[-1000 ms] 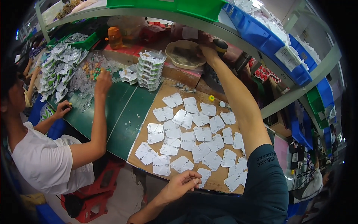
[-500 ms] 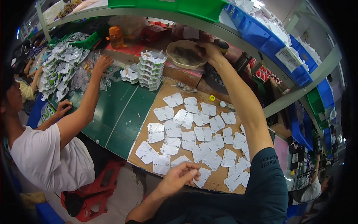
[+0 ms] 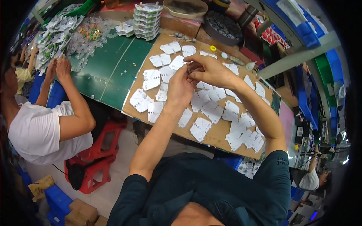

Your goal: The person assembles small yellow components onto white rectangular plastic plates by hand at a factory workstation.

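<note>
Over the brown board [image 3: 218, 132] at the table [image 3: 113, 64], your two hands meet with their fingertips together, the left hand [image 3: 180, 86] rising with its fingers pointing up and the right hand [image 3: 211, 71] coming across from the other side, its thumb and forefinger curled inward. Your right grip is narrow; the fingers of your left are partly hidden behind it, so you cannot tell how far that grip is closed. Between the fingertips a small dark piece [image 3: 189, 71] shows, too small to make out, and you cannot tell which hand holds it. Below and around your hands, flat white plates [image 3: 200, 129] lie spread over the board, several overlapping toward its right side, each marked with small dark spots. Along the board's far edge sit a few metal parts [image 3: 183, 37], a yellow cap [image 3: 213, 48] and, near it, a white round cap [image 3: 224, 55]. Beyond that edge stand a beige bowl [image 3: 184, 16] and a dark round tray [image 3: 220, 42] full of dark pieces. To your left, a stack of white trays [image 3: 147, 22] rises on the green surface, and a co-worker in a white shirt [image 3: 41, 128] sits beside a pile of clear pieces [image 3: 81, 43] with both hands close together
</note>
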